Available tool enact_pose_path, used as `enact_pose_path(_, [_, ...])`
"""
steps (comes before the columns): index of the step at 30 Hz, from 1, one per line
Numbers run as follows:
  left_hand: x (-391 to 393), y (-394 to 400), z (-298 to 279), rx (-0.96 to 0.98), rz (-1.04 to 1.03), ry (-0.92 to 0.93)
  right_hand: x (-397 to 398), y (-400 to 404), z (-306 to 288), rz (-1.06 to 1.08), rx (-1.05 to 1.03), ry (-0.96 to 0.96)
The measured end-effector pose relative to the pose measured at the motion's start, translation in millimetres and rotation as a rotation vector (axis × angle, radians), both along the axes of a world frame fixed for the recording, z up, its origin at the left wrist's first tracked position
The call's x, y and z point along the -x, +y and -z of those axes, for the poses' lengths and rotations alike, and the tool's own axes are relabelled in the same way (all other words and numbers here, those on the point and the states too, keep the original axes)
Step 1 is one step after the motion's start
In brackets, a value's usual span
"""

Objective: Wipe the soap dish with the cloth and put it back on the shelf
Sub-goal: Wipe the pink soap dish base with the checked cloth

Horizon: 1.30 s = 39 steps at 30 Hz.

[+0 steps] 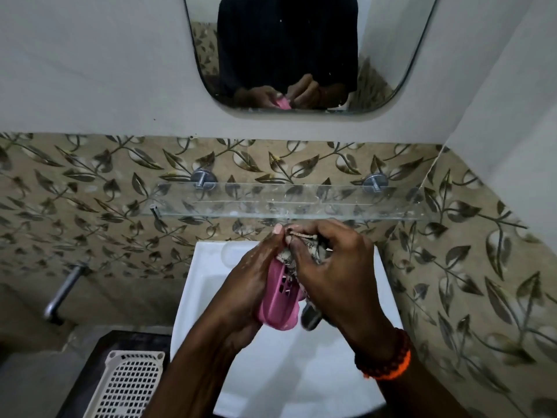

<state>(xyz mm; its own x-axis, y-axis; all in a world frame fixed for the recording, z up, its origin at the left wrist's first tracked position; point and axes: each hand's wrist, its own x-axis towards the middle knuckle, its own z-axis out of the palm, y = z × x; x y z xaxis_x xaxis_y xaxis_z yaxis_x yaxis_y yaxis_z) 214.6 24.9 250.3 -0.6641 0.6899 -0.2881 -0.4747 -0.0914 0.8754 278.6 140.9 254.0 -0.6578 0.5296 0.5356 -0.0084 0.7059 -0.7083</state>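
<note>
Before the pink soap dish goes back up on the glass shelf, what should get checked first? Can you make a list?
1. Soap dish held firmly: ok, the left hand grips it over the sink.
2. Cloth on the dish: ok, the right hand presses it in.
3. Dish wiped clean and dry: cannot tell, the cloth hides the inside.
4. Free spot on the glass shelf: ok, nothing stands on it.
5. Shelf clean: not ok, white specks show.
</note>
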Motion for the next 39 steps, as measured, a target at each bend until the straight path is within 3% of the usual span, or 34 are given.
enact_pose_path(5, [0,-5,-5,-0.002,-0.028,0.200,1,16,13,0.087,0.328,-0.178])
enact_pose_path(8, [-2,-7,-6,-0.013,0.013,0.229,-2,20,19,0.050,0.534,-0.215])
enact_pose_path(10, [-1,-5,-9,-0.007,0.030,0.213,-4,19,14,0.065,0.477,-0.192])
enact_pose_path(15, [3,-2,-12,0.040,0.046,0.116,-7,13,3,0.012,0.116,-0.094])
enact_pose_path(19, [1,-2,-2,0.035,0.057,-0.014,-10,1,2,-0.106,-0.068,0.004])
enact_pose_path(22, [-1,-3,0,0.018,0.056,-0.006,-11,0,3,-0.136,-0.141,0.013])
enact_pose_path(27, [0,-1,0,0.009,0.012,0.067,-8,-1,5,-0.029,-0.137,0.012])
enact_pose_path(35, [-3,-3,5,-0.036,-0.029,0.095,-10,-5,7,0.132,0.036,-0.015])
enact_pose_path(39, [-4,-5,8,-0.023,-0.038,0.104,-17,-8,4,0.173,0.075,-0.105])
